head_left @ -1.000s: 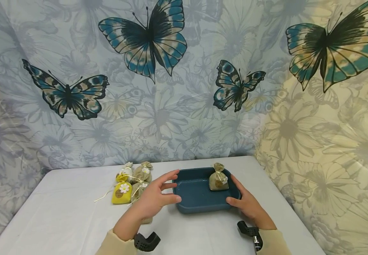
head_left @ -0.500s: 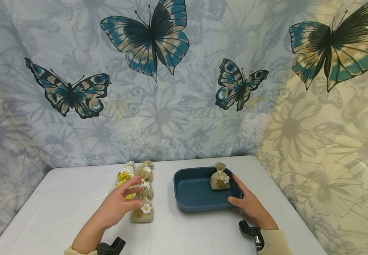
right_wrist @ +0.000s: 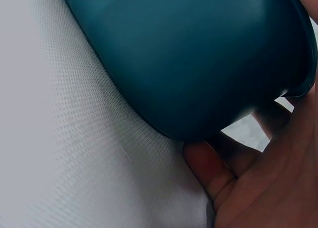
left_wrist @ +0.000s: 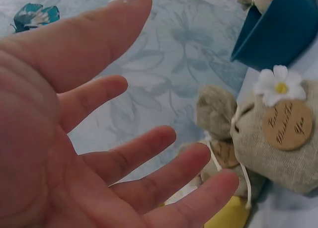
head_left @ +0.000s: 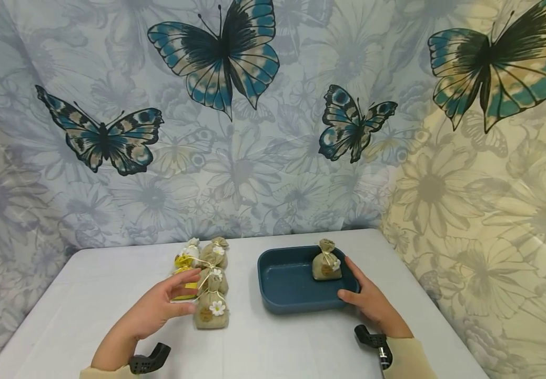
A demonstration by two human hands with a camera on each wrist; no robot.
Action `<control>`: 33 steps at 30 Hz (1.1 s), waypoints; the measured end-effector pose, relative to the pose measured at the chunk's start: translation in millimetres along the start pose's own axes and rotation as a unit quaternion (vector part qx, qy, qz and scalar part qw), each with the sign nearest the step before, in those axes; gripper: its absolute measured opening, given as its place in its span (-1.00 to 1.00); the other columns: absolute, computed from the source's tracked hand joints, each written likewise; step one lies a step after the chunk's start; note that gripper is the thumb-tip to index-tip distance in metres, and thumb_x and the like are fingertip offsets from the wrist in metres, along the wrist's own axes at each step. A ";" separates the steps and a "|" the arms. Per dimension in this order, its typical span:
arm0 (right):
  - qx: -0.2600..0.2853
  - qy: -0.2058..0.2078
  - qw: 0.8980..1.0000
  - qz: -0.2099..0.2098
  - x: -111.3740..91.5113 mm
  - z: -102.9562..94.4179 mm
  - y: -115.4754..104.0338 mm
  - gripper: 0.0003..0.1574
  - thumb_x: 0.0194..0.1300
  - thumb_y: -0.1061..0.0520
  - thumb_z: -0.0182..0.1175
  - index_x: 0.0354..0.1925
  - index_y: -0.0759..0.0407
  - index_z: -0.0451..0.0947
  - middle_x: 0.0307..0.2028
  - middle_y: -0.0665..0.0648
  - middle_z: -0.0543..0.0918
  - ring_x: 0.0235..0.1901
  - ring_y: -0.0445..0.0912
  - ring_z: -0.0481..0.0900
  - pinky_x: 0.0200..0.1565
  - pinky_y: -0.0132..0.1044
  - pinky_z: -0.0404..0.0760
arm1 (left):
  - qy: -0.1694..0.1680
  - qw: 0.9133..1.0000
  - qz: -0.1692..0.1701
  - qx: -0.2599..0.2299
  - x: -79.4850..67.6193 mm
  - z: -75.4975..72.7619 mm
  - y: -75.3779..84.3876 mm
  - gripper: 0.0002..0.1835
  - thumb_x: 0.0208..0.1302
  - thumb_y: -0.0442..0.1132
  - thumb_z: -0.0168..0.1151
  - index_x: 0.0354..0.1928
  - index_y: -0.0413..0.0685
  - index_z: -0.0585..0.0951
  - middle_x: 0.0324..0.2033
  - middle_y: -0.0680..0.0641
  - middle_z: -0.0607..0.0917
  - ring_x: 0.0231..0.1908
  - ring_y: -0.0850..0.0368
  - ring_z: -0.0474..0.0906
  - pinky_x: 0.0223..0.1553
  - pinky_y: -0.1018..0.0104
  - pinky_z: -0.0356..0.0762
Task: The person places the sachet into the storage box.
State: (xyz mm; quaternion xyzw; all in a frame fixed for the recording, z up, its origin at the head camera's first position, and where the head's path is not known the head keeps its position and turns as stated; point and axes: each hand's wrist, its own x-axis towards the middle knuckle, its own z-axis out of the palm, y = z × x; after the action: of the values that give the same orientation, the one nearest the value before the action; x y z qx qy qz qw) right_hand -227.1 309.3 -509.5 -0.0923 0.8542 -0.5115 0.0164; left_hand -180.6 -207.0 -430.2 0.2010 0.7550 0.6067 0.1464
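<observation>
My left hand (head_left: 161, 305), fingers spread and holding nothing, is just left of the nearest burlap sachet (head_left: 211, 310). That sachet has a white flower and a round tag, clearly seen in the left wrist view on the sachet's body (left_wrist: 276, 158). Behind it stand more burlap sachets, with a yellow sachet (head_left: 185, 291) partly hidden behind my fingers and a white one (head_left: 191, 246) farther back. To the right, my right hand (head_left: 372, 302) holds the right end of a blue tray (head_left: 301, 308), thumb at the near corner. One burlap sachet (head_left: 326, 266) stands inside the tray's right side.
A white cloth covers the table (head_left: 273, 347). Behind and to the right, a butterfly-and-flower backdrop (head_left: 254, 173) rises from the table's edges. A black device (head_left: 150, 359) is strapped to the left wrist, and another (head_left: 372, 342) to the right.
My left hand has moved from the tray's left end leftward to beside the nearest burlap sachet, uncovering it. My right hand has stayed on the tray.
</observation>
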 end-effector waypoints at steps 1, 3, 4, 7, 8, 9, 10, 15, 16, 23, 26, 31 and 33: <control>0.001 0.000 1.000 0.000 -0.1 0.1 -0.1 0.20 0.26 0.02 0.38 0.61 -0.06 -0.14 0.55 0.24 -0.08 0.48 0.27 -0.15 0.32 0.36 -0.08 | 0.000 1.000 -0.003 0.001 0.3 -1.2 -2.1 -0.16 0.31 -0.25 0.35 0.52 -0.25 0.14 0.39 -0.50 0.15 0.28 -0.51 0.22 0.05 0.10 0.52; 0.004 -0.001 1.000 0.002 -0.5 0.3 -0.4 0.20 0.26 0.02 0.37 0.61 -0.05 -0.15 0.55 0.24 -0.08 0.48 0.27 -0.15 0.32 0.36 -0.08 | -0.003 1.000 -0.010 0.000 0.3 -3.3 -6.1 -0.15 0.30 -0.25 0.36 0.52 -0.26 0.13 0.38 -0.50 0.15 0.28 -0.51 0.22 0.06 0.05 0.51; 0.007 -0.001 1.000 0.002 -0.5 0.3 -0.6 0.20 0.26 0.03 0.37 0.61 -0.05 -0.15 0.55 0.24 -0.09 0.48 0.27 -0.15 0.32 0.36 -0.09 | -0.007 1.000 -0.013 -0.002 0.4 -4.5 -8.1 -0.14 0.30 -0.25 0.36 0.52 -0.27 0.13 0.38 -0.51 0.15 0.28 -0.51 0.21 0.06 0.03 0.51; 0.007 -0.001 1.000 -0.003 -0.4 0.3 -0.4 0.20 0.27 0.03 0.37 0.61 -0.04 -0.14 0.55 0.24 -0.09 0.48 0.27 -0.15 0.32 0.36 -0.09 | -0.021 1.000 -0.021 -0.011 0.5 -7.8 -15.0 -0.14 0.30 -0.28 0.36 0.51 -0.31 0.11 0.37 -0.52 0.16 0.28 -0.52 0.21 0.06 0.02 0.50; 0.007 -0.001 1.000 -0.004 -0.4 0.3 -0.2 0.19 0.27 0.03 0.37 0.61 -0.03 -0.14 0.55 0.24 -0.09 0.48 0.27 -0.15 0.32 0.36 -0.09 | -0.027 0.999 -0.021 -0.014 0.5 -8.8 -17.4 -0.13 0.30 -0.29 0.35 0.51 -0.33 0.09 0.36 -0.53 0.16 0.28 -0.53 0.21 0.06 0.03 0.51; 0.007 -0.002 1.000 -0.006 -0.3 0.3 0.1 0.19 0.27 0.04 0.37 0.61 -0.03 -0.14 0.55 0.24 -0.09 0.48 0.27 -0.15 0.32 0.36 -0.09 | -0.032 0.999 -0.018 -0.016 0.5 -9.5 -20.1 -0.13 0.31 -0.30 0.35 0.51 -0.34 0.08 0.35 -0.54 0.16 0.27 -0.53 0.22 0.05 0.06 0.51; 0.007 -0.002 1.000 -0.007 -0.3 0.3 0.4 0.19 0.27 0.04 0.37 0.61 -0.03 -0.14 0.55 0.24 -0.09 0.48 0.27 -0.15 0.32 0.37 -0.09 | -0.035 0.999 -0.016 -0.020 0.7 -10.0 -22.8 -0.14 0.31 -0.31 0.34 0.51 -0.35 0.08 0.34 -0.55 0.17 0.27 -0.53 0.23 0.04 0.09 0.52; 0.007 -0.003 1.000 -0.013 -0.4 0.0 1.6 0.19 0.27 0.05 0.37 0.61 -0.05 -0.14 0.55 0.23 -0.09 0.48 0.28 -0.16 0.31 0.37 -0.09 | -0.045 0.998 -0.015 -0.043 2.9 -9.7 -34.9 -0.16 0.32 -0.37 0.31 0.50 -0.38 0.06 0.31 -0.57 0.22 0.22 -0.47 0.34 0.00 0.15 0.55; 0.007 -0.004 1.000 -0.013 -0.4 -0.1 1.6 0.19 0.27 0.05 0.37 0.61 -0.05 -0.14 0.55 0.23 -0.09 0.48 0.27 -0.16 0.31 0.37 -0.09 | -0.046 0.998 -0.018 -0.048 3.5 -9.3 -36.3 -0.16 0.32 -0.37 0.31 0.50 -0.37 0.06 0.30 -0.57 0.24 0.21 -0.46 0.37 0.00 0.13 0.55; 0.007 -0.005 1.000 -0.008 -0.2 -1.0 1.8 0.19 0.27 0.04 0.37 0.61 -0.08 -0.14 0.55 0.24 -0.11 0.48 0.28 -0.17 0.31 0.39 -0.11 | -0.048 0.996 -0.037 -0.061 5.8 -8.1 -38.6 -0.15 0.34 -0.30 0.33 0.51 -0.34 0.07 0.29 -0.53 0.28 0.16 -0.36 0.45 -0.05 0.04 0.58; 0.002 -0.003 1.000 -0.007 0.0 -1.2 2.3 0.19 0.27 0.03 0.37 0.61 -0.10 -0.14 0.55 0.25 -0.09 0.48 0.29 -0.16 0.30 0.39 -0.09 | -0.050 0.996 -0.040 -0.067 6.0 -8.0 -39.5 -0.16 0.34 -0.31 0.32 0.51 -0.34 0.07 0.30 -0.53 0.27 0.18 -0.37 0.43 -0.05 0.04 0.58; 0.008 -0.003 1.000 -0.010 0.0 -0.8 2.7 0.19 0.27 0.05 0.37 0.61 -0.10 -0.13 0.55 0.24 -0.09 0.48 0.26 -0.16 0.31 0.38 -0.10 | -0.061 0.994 -0.044 -0.076 6.8 -7.6 -43.1 -0.17 0.36 -0.32 0.30 0.51 -0.32 0.07 0.31 -0.52 0.23 0.22 -0.40 0.37 -0.04 0.03 0.57; 0.010 -0.005 1.000 -0.013 0.1 -0.7 2.8 0.19 0.27 0.06 0.37 0.61 -0.09 -0.14 0.55 0.24 -0.09 0.48 0.26 -0.17 0.31 0.37 -0.10 | -0.063 0.994 -0.046 -0.077 7.2 -7.3 -45.1 -0.17 0.36 -0.31 0.30 0.51 -0.32 0.07 0.32 -0.51 0.22 0.24 -0.42 0.34 -0.03 0.03 0.57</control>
State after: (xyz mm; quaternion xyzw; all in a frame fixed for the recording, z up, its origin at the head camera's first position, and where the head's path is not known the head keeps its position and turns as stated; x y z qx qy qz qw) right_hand -227.6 311.2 -511.6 -0.1053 0.8475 -0.5200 0.0150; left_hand -196.0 -218.1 -472.4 0.1923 0.7040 0.6416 0.2361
